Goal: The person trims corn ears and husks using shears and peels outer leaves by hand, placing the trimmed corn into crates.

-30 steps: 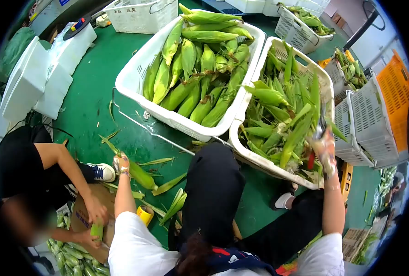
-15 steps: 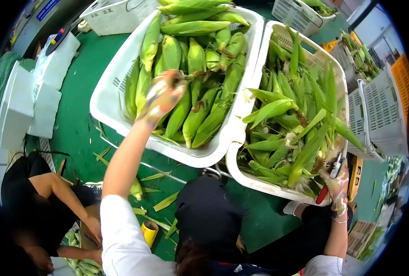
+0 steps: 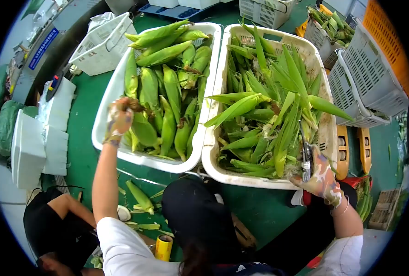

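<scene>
My left hand (image 3: 120,118), in a camouflage-patterned glove, is closed around the brown silk end of a green ear of corn (image 3: 144,131) at the near left of the left white crate (image 3: 102,138). Several unhusked ears lie around it and are piled toward the far end. My right hand (image 3: 321,177), gloved alike, grips pruning shears (image 3: 307,161) at the near right corner of the right white crate (image 3: 259,182). Loose green husks (image 3: 285,138) and strands of silk fill that crate, close to the shears.
A seated person in black (image 3: 53,225) is at the lower left. White foam boxes (image 3: 30,152) stand at left; stacked crates (image 3: 374,69) stand at right. Loose husks (image 3: 140,198) and a yellow roll (image 3: 163,247) are on the green floor. A white crate (image 3: 101,46) sits beyond.
My left hand has moved to the left side of the left crate with the ear's silk end. My right hand has lifted the shears over the husk crate's edge. The view has shifted.
</scene>
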Action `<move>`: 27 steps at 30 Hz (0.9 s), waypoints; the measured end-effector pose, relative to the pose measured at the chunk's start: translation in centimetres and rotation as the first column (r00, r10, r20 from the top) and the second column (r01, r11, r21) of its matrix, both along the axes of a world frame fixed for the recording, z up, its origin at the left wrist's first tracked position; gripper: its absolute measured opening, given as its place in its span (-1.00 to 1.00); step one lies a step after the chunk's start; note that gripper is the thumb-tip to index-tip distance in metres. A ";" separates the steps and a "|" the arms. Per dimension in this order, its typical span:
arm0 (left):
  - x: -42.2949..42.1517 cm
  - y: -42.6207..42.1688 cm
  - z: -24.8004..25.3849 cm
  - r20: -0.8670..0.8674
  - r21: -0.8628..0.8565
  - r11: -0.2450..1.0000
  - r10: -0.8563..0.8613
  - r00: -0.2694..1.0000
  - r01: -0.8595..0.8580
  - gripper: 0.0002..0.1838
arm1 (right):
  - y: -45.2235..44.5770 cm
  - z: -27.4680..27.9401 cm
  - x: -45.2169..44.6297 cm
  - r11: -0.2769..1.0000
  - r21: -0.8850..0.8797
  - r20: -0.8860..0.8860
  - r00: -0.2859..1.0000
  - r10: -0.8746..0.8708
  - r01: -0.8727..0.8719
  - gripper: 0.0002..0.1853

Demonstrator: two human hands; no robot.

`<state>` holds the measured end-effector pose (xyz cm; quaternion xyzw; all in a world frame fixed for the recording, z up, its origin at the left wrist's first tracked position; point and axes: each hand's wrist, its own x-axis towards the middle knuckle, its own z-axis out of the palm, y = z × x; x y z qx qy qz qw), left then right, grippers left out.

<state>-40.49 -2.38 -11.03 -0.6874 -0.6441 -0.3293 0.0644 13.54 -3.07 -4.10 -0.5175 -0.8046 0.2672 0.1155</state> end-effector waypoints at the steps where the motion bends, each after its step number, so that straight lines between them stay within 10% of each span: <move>1: -2.2 -1.0 1.3 0.041 0.102 0.986 -0.137 0.990 0.132 -0.77 | -0.2 0.0 -0.4 0.999 0.016 -0.015 0.999 0.047 -0.047 -0.29; 3: 0.9 -1.7 9.1 0.323 0.201 0.803 -0.595 0.736 0.562 -0.59 | -0.4 0.3 -1.8 0.998 -0.049 -0.035 0.999 0.032 -0.033 -0.26; 5: 5.2 -2.4 15.8 0.422 0.231 0.766 -0.634 0.648 0.599 -0.72 | -0.1 2.5 -4.2 0.994 -0.087 -0.137 0.989 0.057 -0.069 -0.23; 7: 10.6 -1.7 22.4 0.614 0.261 0.516 -0.741 0.272 0.816 -0.71 | 0.2 4.7 -6.4 0.995 -0.050 -0.322 0.944 0.068 -0.089 -0.20; 8: 12.9 -2.0 24.1 0.864 0.269 0.667 -0.486 0.133 0.695 -0.63 | 1.0 4.7 -7.2 0.994 0.060 -0.377 0.920 0.106 -0.090 -0.18; 9: 13.9 0.5 25.8 0.517 0.166 0.564 -0.748 0.415 0.809 -0.62 | 1.7 5.0 -7.7 0.982 0.168 -0.424 0.893 0.151 -0.086 -0.17; 11: 17.7 3.8 25.7 0.428 0.258 0.195 -0.901 0.069 0.946 -0.68 | 1.9 7.5 -8.1 0.961 0.243 -0.478 0.846 0.234 -0.128 -0.16; 13: 21.9 6.9 22.5 0.581 0.442 0.084 -0.786 -0.214 0.893 -0.69 | 2.2 7.0 -7.9 0.971 0.189 -0.555 0.800 0.227 -0.145 -0.19; 17: 30.4 6.9 15.5 0.953 0.233 0.795 -0.300 0.030 0.560 -0.47 | 0.3 1.2 -5.3 0.966 -0.231 -0.901 0.400 -0.167 -0.117 -0.26; 19: 30.9 7.2 11.1 0.987 -0.002 0.707 -0.110 0.113 0.707 -0.39 | 0.7 -1.9 -3.6 0.955 -0.288 -0.809 0.514 -0.284 0.075 -0.34; 22: 34.4 3.7 7.9 0.950 -0.136 0.751 -0.086 0.300 0.646 -0.37 | 0.2 -2.2 -1.7 0.877 -0.479 -0.839 0.319 -0.440 -0.049 -0.43; 23: 36.5 2.0 11.2 0.892 -0.308 0.737 0.004 0.452 0.601 -0.40 | -0.2 -2.0 -1.3 0.874 -0.485 -0.821 0.365 -0.438 -0.043 -0.42; 25: 36.1 3.6 5.3 0.965 -0.002 0.744 -0.174 0.197 0.669 -0.38 | -0.2 -2.4 -0.1 0.900 -0.430 -0.712 0.589 -0.383 0.066 -0.47; 27: 38.4 3.2 4.8 0.941 -0.098 0.784 -0.127 0.314 0.613 -0.34 | 0.4 -2.1 1.2 0.948 -0.238 -0.490 0.817 -0.304 0.211 -0.39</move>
